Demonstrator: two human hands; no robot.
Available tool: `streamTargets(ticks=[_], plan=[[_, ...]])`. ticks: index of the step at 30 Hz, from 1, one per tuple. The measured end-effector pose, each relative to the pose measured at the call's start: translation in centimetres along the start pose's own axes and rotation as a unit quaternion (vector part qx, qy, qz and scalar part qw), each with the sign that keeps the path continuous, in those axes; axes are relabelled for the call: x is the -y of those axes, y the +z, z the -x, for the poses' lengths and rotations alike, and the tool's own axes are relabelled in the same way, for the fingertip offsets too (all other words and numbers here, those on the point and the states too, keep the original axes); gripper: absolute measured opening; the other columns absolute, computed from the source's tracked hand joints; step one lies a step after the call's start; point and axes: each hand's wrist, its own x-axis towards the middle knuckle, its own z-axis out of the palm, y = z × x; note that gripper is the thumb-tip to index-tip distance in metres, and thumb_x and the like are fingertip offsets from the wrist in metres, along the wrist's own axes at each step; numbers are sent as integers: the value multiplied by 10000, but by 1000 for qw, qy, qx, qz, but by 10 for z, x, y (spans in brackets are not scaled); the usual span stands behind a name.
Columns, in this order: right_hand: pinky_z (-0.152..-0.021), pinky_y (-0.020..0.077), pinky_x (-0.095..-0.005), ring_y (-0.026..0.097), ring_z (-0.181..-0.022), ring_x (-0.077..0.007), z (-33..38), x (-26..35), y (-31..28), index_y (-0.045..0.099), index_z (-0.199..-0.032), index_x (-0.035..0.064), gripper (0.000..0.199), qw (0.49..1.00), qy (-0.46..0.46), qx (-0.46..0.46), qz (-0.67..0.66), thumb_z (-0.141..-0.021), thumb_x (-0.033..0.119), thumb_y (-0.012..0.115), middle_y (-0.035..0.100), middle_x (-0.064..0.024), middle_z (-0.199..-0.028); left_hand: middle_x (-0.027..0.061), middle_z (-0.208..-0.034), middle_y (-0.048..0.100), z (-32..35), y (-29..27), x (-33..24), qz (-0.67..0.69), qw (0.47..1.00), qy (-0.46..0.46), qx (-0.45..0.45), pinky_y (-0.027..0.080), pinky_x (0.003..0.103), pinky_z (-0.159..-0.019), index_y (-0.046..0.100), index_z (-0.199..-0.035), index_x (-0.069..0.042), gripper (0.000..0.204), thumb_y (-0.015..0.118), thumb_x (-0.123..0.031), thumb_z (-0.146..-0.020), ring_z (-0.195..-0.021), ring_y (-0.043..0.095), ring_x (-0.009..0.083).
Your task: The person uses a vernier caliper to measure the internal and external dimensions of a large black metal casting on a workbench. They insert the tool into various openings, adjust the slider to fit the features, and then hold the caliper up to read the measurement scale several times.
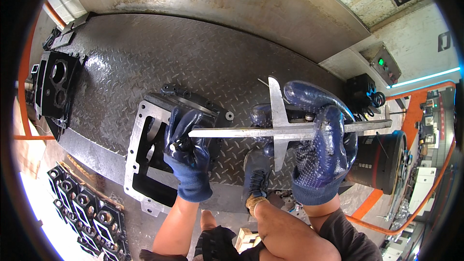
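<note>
My right hand (324,145), in a dark blue coated glove, is wrapped round a steel vernier caliper (232,132). The caliper lies level, its beam reaching left to my left hand and its long jaws pointing up and down. My left hand (188,152), gloved alike, is closed, with a small black piece (180,145) with a pale tip showing at its fingers; its kind is not clear. Behind and below that hand a black cast metal housing (130,164) with a bare machined flange and bolt holes rests on the bench. A washer-like ring (229,116) lies right of it.
The bench top is dark tread plate (121,48), backed by a metal panel (217,0). Another black housing (55,84) stands far left. Several castings (92,212) fill the lower left. At right are a black drum (379,162), an orange rail (413,116) and a control box (382,63).
</note>
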Motion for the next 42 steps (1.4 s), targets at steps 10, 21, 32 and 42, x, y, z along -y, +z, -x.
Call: streamTargets(ticks=[10,21,32,42], plan=[[-809,501,-237,602,-911,-108,1,-2,-3,598,-1133,23,248,1000,7,2,-4,-891,71,625,630,-57,-1048,112,-1037,663,-3,0,-2,-1,1000,4,-4,425,396,-969,654,-1021,-10,227,585,-98,-824,-1084,577,296],[-821,502,-241,602,-925,-113,3,-4,-7,593,-1144,24,259,1000,8,5,-13,-890,69,625,627,-60,-1063,110,-1014,672,-4,2,-4,-14,1000,7,-21,414,412,-988,670,-997,-23,230,595,-94,-791,-1110,568,328],[-833,502,-244,602,-939,-117,1,-6,-12,587,-1154,25,271,1000,14,10,-17,-889,67,625,623,-63,-1078,121,-1041,664,0,3,-1,8,1000,-14,-16,437,392,-956,653,-1036,-7,240,561,-65,-822,-1080,577,296],[-845,502,-247,602,-952,-121,2,-10,-16,582,-1164,26,281,999,23,14,-22,-889,66,625,620,-66,-1091,117,-1066,650,0,0,-2,-20,999,26,28,498,314,-860,581,-1151,51,252,509,1,-915,-937,617,169]])
